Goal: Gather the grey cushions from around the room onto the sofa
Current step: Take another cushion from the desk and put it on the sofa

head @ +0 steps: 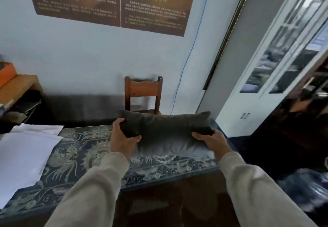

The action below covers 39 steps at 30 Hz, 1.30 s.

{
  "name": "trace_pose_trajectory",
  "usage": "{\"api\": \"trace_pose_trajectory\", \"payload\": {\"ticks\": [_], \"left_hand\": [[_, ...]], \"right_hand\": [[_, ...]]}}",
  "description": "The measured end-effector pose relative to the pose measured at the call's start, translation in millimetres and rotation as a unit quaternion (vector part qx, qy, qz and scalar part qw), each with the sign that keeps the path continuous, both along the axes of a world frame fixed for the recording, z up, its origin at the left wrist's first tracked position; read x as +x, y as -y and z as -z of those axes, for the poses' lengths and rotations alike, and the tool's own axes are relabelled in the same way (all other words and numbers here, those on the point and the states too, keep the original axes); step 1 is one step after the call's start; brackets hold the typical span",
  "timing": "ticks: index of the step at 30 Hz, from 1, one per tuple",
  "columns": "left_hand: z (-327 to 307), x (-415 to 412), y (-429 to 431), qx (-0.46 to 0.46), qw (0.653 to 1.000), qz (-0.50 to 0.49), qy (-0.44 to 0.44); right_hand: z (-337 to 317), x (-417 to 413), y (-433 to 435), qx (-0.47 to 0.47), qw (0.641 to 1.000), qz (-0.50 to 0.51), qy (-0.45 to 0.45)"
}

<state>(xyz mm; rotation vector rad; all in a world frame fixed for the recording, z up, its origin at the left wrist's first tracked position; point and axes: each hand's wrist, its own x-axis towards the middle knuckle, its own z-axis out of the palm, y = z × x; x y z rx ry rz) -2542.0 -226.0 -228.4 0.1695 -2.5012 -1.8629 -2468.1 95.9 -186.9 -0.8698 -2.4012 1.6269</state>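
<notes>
A dark grey cushion (166, 131) is held in front of me, over the right end of a table with a blue patterned cloth (85, 157). My left hand (122, 138) grips its left end with the thumb on top. My right hand (213, 143) grips its right end from below. The cushion's lower edge lies close to the cloth; I cannot tell whether it touches. No sofa is in view.
White paper sheets (26, 148) cover the table's left part. A wooden chair (143, 93) stands behind the table against the wall. A desk with an orange box (7, 72) is at the left. A white glass-door cabinet (276, 58) stands at the right.
</notes>
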Motion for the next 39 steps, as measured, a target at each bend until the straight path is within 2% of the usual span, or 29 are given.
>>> {"api": "trace_pose_trajectory", "payload": {"ticks": [1, 3, 4, 6, 7, 9, 10, 12, 13, 15, 16, 20, 25, 28, 34, 39], "left_hand": [[-3, -3, 4, -0.003, 1.000, -0.006, -0.007], [-41, 47, -48, 0.019, 0.998, 0.063, -0.005], [-44, 44, -47, 0.016, 0.998, 0.056, -0.002], [-77, 105, -102, 0.016, 0.994, 0.110, 0.000], [-80, 103, -102, 0.007, 0.995, 0.095, 0.001], [-106, 176, -160, 0.011, 0.986, 0.167, -0.009], [-106, 177, -159, 0.005, 0.986, 0.165, -0.012], [-121, 266, -215, 0.007, 0.969, 0.242, -0.040], [-123, 265, -214, 0.007, 0.971, 0.234, -0.046], [-131, 361, -264, 0.010, 0.951, 0.303, -0.067], [-133, 372, -271, 0.006, 0.949, 0.306, -0.079], [-146, 492, -331, 0.026, 0.918, 0.389, -0.075], [-155, 645, -408, 0.010, 0.854, 0.513, -0.084], [-157, 740, -448, -0.009, 0.804, 0.589, -0.079], [-139, 935, -500, -0.025, 0.672, 0.736, -0.079], [-118, 1096, -519, -0.010, 0.585, 0.807, -0.082]], "right_hand": [[-3, -3, 2, 0.008, 1.000, -0.002, -0.006], [-33, 90, -43, 0.017, 0.999, 0.049, -0.016], [-36, 87, -46, 0.028, 0.998, 0.047, -0.015], [-65, 192, -84, 0.028, 0.993, 0.110, -0.043], [-68, 190, -86, 0.047, 0.992, 0.109, -0.048], [-90, 305, -118, 0.049, 0.980, 0.174, -0.078], [-91, 303, -121, 0.064, 0.979, 0.178, -0.075], [-105, 429, -147, 0.080, 0.964, 0.238, -0.092], [-107, 429, -152, 0.084, 0.964, 0.236, -0.087], [-116, 556, -167, 0.092, 0.944, 0.300, -0.097], [-120, 571, -171, 0.084, 0.944, 0.303, -0.096], [-131, 732, -182, 0.101, 0.912, 0.384, -0.103], [-129, 925, -166, 0.082, 0.858, 0.497, -0.099], [-118, 1032, -144, 0.076, 0.818, 0.562, -0.094], [-90, 1214, -69, 0.046, 0.706, 0.698, -0.108], [-71, 1337, 2, 0.050, 0.621, 0.778, -0.083]]}}
